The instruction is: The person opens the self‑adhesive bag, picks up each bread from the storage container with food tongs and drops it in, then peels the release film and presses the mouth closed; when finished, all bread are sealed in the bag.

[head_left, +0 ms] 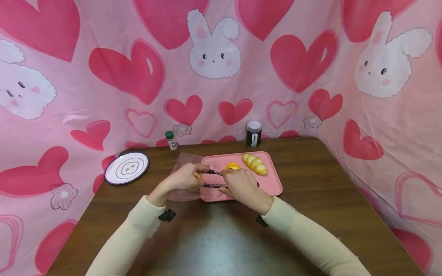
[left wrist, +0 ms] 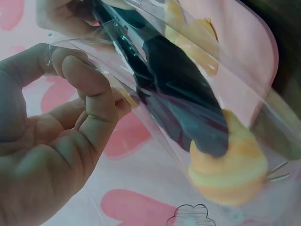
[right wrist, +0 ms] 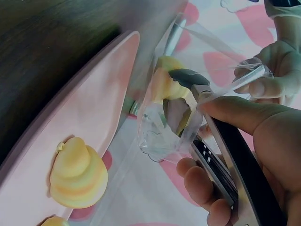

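Observation:
My left hand (head_left: 186, 177) pinches the rim of a clear plastic bag (head_left: 179, 194) at the tray's left side. In my right hand (head_left: 243, 188) are tongs (right wrist: 221, 141) with black and silver arms, gripped with the thumb above and fingers below. Their black tips (left wrist: 188, 103) reach into the bag and clasp a yellow-and-tan bread roll (left wrist: 230, 172), which the right wrist view shows inside the plastic. On the pink tray (head_left: 272, 188) lie a long striped bread (head_left: 254, 164) and a yellow-orange bread (head_left: 233, 166), partly hidden behind my right hand.
A white plate (head_left: 138, 172) with a dark rim lies at the table's left. Toward the back stand a green-capped shaker bottle (head_left: 171, 141) and a black jar with a pale lid (head_left: 253, 134). Pink heart-patterned cloth (head_left: 214, 88) hangs around the brown table (head_left: 310, 214).

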Available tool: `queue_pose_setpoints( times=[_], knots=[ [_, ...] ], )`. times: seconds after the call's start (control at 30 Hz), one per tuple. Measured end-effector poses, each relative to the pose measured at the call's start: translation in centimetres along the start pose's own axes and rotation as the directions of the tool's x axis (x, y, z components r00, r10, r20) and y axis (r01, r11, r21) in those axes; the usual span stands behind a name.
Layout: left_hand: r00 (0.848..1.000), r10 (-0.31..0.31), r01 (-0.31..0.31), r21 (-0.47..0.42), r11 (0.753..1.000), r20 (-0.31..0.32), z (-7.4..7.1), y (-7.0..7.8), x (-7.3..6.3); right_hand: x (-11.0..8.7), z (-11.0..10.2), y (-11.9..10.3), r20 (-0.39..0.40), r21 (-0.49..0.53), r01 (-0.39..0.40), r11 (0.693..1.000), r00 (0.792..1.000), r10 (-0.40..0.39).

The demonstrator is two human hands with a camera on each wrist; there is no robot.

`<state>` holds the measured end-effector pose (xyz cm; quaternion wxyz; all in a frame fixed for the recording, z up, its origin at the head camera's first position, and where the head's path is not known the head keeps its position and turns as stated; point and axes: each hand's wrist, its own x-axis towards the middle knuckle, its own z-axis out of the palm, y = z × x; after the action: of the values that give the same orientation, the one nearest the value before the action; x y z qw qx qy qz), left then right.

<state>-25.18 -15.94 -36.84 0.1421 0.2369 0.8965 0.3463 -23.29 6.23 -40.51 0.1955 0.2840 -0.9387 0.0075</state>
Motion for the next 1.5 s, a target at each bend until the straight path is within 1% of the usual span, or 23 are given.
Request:
queue_pose_setpoints(
  times=[0.23,0.33,0.4,0.5,0.6,0.7,0.77,0.83,0.9,0.97,1.03,1.13,1.17,1.27,1.4,1.5],
  knots=[
    [1.000,0.006,-0.006,-0.011,1.000,-0.006,0.3,-0.1,0.0,0.1,0.3,-0.1,-0.034,-0.005,-0.019,1.000,0.999,0.019],
    [1.000,0.008,-0.008,-0.024,1.000,-0.009,0.5,0.1,0.0,0.2,0.5,-0.2,-0.055,-0.014,-0.010,1.000,0.998,0.009],
    [1.000,0.005,-0.006,-0.020,1.000,-0.024,0.6,0.2,0.0,0.1,0.7,-0.3,-0.070,-0.028,0.001,1.000,0.998,-0.003],
    [0.999,-0.036,0.034,-0.046,0.998,-0.037,0.7,0.2,0.0,0.1,0.9,-0.3,-0.090,-0.041,0.014,0.999,0.996,-0.017],
    [0.997,-0.076,0.072,-0.109,0.991,-0.029,0.7,0.2,-0.1,0.1,0.9,-0.4,-0.103,-0.031,0.008,1.000,0.995,-0.011],
    [0.997,-0.069,0.065,-0.146,0.987,-0.025,0.8,0.4,-0.2,0.1,1.0,-0.5,-0.117,-0.010,-0.003,1.000,0.993,0.002],
    [0.998,-0.056,0.053,-0.166,0.985,-0.016,0.8,0.6,-0.3,0.2,0.9,-0.5,-0.118,-0.015,-0.009,1.000,0.993,0.008],
    [0.999,-0.040,0.036,-0.169,0.985,-0.016,0.9,0.8,-0.3,0.3,0.9,-0.6,-0.114,-0.019,-0.013,1.000,0.993,0.011],
    [0.999,-0.041,0.040,-0.194,0.980,-0.001,1.0,1.1,-0.4,0.4,0.9,-0.7,-0.104,-0.023,-0.019,1.000,0.994,0.017],
    [0.999,-0.037,0.032,-0.160,0.987,-0.025,1.0,1.0,-0.3,0.5,0.8,-0.7,-0.096,-0.014,-0.027,1.000,0.995,0.025],
    [0.997,-0.036,0.029,-0.098,0.995,-0.069,1.1,1.0,-0.2,0.5,0.8,-0.7,-0.089,-0.002,-0.036,0.999,0.995,0.035],
    [0.988,-0.030,0.033,0.014,0.999,-0.152,1.1,0.8,-0.1,0.5,0.9,-0.7,-0.087,0.003,-0.044,0.999,0.995,0.044],
    [0.985,-0.031,0.037,0.030,0.999,-0.168,1.1,0.7,-0.1,0.5,0.9,-0.6,-0.089,0.001,-0.046,0.999,0.995,0.046],
    [0.985,-0.038,0.041,0.014,0.999,-0.169,1.1,0.7,-0.1,0.5,1.1,-0.6,-0.103,0.014,-0.046,0.999,0.994,0.047],
    [0.991,-0.048,0.039,-0.069,0.997,-0.128,1.4,0.9,-0.1,0.5,1.2,-0.6,-0.117,0.033,-0.039,0.999,0.992,0.043],
    [0.992,-0.047,0.035,-0.098,0.995,-0.118,1.4,1.0,-0.1,0.6,1.3,-0.6,-0.106,0.026,-0.039,0.999,0.993,0.042]
  ],
)
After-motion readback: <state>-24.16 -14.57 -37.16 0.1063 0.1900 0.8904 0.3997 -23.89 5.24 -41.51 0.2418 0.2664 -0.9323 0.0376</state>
